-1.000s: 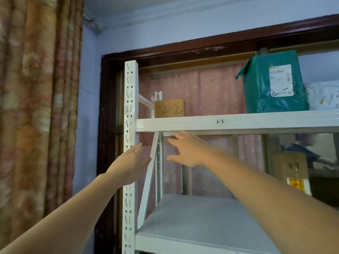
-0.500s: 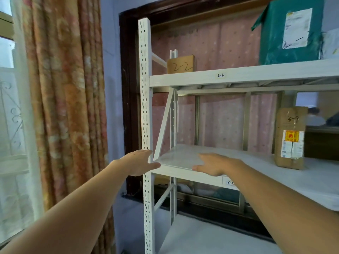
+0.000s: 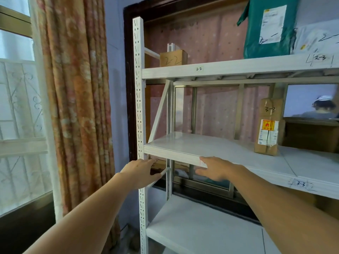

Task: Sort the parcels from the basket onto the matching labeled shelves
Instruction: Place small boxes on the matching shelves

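Reaching toward white shelf rack (image 3: 183, 149), left hand (image 3: 140, 173) and right hand (image 3: 215, 168), fingers relaxed, holding nothing. Resting above: small cardboard box (image 3: 172, 57) marked 2-2.

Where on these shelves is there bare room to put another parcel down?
The middle shelf is bare from the white post across to the tall brown box. The bottom shelf shows nothing on it. The top shelf is free between the small box and the green parcel, crowded further right.
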Demonstrator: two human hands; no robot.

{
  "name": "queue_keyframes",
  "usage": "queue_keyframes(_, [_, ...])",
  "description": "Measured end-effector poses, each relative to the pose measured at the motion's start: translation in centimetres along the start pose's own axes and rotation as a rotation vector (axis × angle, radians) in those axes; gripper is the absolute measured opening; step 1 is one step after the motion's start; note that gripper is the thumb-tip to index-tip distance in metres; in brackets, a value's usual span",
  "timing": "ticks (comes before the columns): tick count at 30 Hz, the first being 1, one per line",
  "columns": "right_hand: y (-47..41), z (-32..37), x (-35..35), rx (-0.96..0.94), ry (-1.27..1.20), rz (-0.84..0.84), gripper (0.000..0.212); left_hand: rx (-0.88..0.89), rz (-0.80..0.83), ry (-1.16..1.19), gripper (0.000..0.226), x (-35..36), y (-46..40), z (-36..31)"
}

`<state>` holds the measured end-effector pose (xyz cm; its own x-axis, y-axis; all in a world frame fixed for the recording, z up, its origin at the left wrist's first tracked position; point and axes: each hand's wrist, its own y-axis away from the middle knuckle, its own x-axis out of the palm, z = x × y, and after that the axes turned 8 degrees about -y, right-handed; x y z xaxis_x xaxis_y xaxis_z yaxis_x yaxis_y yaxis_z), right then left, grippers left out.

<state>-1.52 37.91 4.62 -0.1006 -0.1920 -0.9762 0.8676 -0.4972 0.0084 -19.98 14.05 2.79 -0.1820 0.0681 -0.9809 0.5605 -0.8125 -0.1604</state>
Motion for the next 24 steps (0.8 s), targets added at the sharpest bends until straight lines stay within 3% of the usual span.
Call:
queue_keyframes(6, [0.5,2.4,1.2,-0.085,-0.009,0.004,0.081,-0.054,-0.022,-0.04,0.078,0.3,3.8,2.7])
queue_keyframes(11, [-0.7,8.9,4.0,-0.217,-0.048,0.042,0.08,-0.107,0.009,-0.077,0.074,0.1,9.2,6.2])
queue_keyframes(14, [-1.0,14.3,6.6,-0.323,-0.024,0.088,0.078,-0.215,0.094,-0.077,0.078,1.5,13.1,9.6])
queue_keyframes(19, [-1.9,23.0,12.3,-0.465,0.006,0.244,0.084,-0.337,0.159,-0.01,0.066,5.3,22.0,14.6])
queue_keyframes(24, [-1.9,30.5,17.0,-0.613,0.053,0.316,0.081,-0.579,0.271,-0.023,0.084,9.2,29.0,20.5])
